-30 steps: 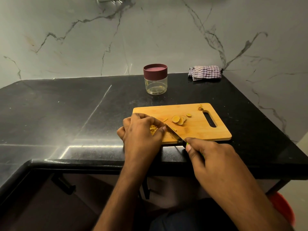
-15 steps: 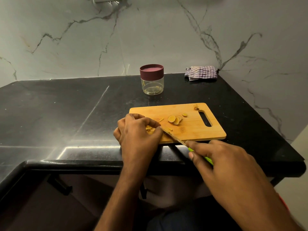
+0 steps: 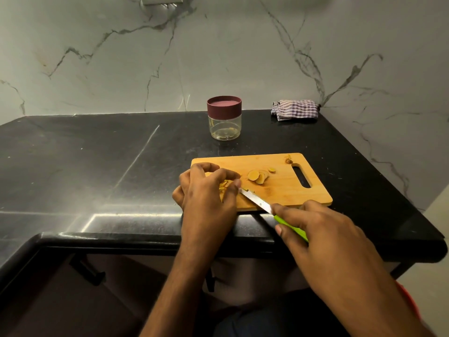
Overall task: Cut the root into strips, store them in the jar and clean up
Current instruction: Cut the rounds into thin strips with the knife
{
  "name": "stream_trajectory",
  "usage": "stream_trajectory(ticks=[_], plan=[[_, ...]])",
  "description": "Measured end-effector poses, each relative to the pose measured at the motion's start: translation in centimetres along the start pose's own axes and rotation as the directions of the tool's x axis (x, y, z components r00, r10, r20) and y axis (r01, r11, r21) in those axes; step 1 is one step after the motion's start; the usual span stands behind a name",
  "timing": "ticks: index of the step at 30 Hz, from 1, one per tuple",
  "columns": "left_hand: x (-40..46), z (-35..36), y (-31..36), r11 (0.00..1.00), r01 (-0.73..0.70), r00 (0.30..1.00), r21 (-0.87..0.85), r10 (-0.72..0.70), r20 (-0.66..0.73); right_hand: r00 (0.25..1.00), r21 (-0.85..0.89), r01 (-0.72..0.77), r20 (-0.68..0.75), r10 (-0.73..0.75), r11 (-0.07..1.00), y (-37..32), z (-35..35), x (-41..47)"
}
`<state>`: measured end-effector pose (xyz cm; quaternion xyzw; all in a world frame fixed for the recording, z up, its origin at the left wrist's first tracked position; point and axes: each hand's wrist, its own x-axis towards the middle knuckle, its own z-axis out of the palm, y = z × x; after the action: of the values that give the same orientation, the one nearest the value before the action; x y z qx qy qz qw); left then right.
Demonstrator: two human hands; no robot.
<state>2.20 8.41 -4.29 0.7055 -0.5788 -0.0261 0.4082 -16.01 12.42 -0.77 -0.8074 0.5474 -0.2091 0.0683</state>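
we see the yellow root pieces [image 3: 224, 186] on the left part of the wooden cutting board [image 3: 279, 190], pinned under the curled fingers of the left hand [image 3: 206, 190]. the right hand [image 3: 323, 229] grasps the green-handled knife [image 3: 272, 210], its blade tip beside those fingertips. round slices [image 3: 258, 176] lie mid-board. the lidded jar [image 3: 224, 117] stands behind, a checked cloth [image 3: 295, 110] further right.

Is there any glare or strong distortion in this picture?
Head view: bright glare on the black counter by its near edge, left of the left hand; wide-angle bending curves the counter's edges; cutting board and jar stay sharp.
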Motion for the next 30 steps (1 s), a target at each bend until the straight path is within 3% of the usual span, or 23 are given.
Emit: stream_trajectory(ticks=[6,10,16,20,25,30], plan=[[0.1,0.1,0.0,0.999,0.051,0.999,0.009,-0.051,-0.004,0.998,-0.037,0.05,0.044,-0.049,0.998,-0.2,-0.7,-0.3],[-0.1,0.2,0.0,0.993,0.113,0.99,0.02,-0.11,-0.086,1.0,-0.028,0.01,0.005,-0.01,1.0,0.0,-0.5,-0.6],[-0.1,0.1,-0.1,0.994,0.099,0.99,-0.041,-0.102,-0.097,0.995,0.045,-0.032,-0.096,0.036,0.998,0.2,-0.3,-0.7],[-0.1,-0.2,-0.5,0.981,0.061,0.984,-0.186,-0.09,-0.153,0.996,0.069,-0.062,-0.058,0.066,0.996,-0.8,-0.1,-0.9],[0.1,-1.2,-2.6,0.857,0.109,0.96,-0.503,-0.222,-0.172,0.998,0.093,-0.047,-0.036,0.05,0.995,-2.3,1.1,-0.3],[0.0,-1.4,-2.5,0.9,0.119,0.984,-0.419,-0.164,-0.074,0.998,0.139,0.025,-0.061,-0.017,0.99,-3.9,1.9,0.7]])
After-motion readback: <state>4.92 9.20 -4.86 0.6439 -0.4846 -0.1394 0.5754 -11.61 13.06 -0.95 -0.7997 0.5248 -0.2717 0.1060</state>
